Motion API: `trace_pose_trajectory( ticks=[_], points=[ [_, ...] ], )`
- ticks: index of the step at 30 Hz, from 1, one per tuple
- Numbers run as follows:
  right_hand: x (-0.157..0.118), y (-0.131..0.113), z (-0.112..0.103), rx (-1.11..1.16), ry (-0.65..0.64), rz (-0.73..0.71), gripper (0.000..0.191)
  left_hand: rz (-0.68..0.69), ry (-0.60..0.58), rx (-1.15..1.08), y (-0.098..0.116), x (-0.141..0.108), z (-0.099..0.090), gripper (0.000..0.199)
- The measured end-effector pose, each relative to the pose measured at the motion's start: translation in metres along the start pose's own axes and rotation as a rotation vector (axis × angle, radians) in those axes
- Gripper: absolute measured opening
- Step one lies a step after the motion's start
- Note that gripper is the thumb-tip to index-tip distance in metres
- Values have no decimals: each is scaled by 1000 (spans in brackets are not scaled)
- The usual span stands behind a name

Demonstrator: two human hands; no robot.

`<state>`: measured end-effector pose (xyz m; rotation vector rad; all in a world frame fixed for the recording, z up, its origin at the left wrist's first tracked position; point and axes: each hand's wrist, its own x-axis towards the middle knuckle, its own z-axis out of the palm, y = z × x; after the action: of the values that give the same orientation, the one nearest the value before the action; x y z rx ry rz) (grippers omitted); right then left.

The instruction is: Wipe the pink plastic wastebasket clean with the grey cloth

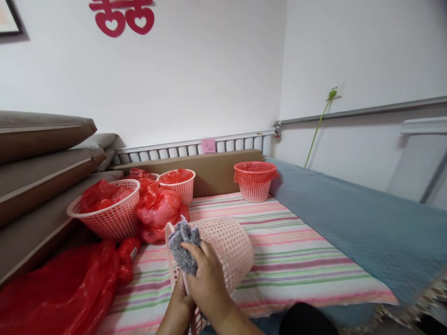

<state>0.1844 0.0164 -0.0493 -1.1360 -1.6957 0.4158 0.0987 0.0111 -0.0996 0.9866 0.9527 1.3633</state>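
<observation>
A pink perforated plastic basket [232, 249] lies on its side over the striped cloth [289, 260], its rim facing left. My right hand [209, 279] is closed on a crumpled grey cloth [183, 249], which lies against the basket's rim. Just below it, my left hand [181, 295] grips the lower part of the same rim, its fingers partly hidden behind the basket and my right hand.
Baskets with red bags stand at left [117, 218], centre [185, 188] and back right [256, 188]. Red plastic bags [70, 288] lie front left. Stacked cushions [38, 186] rise at left; a radiator [174, 150] runs along the wall.
</observation>
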Motion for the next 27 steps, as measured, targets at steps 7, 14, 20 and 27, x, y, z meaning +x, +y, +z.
trace_pose_trajectory(
  ticks=[7, 14, 20, 27],
  points=[
    [16, 51, -22, -293, 44, 19, 60, 9, -130, -26, -12, -4, -2, 81],
    [35, 139, -72, -672, 175, 341, 48, -20, -195, 1, -25, -12, -5, 91],
    [26, 146, -79, -698, 171, 368, 46, -73, -178, -33, -18, -10, -4, 99],
    [25, 135, -73, -669, 186, 346, 46, -119, -87, -124, 30, -1, 12, 91]
  ],
)
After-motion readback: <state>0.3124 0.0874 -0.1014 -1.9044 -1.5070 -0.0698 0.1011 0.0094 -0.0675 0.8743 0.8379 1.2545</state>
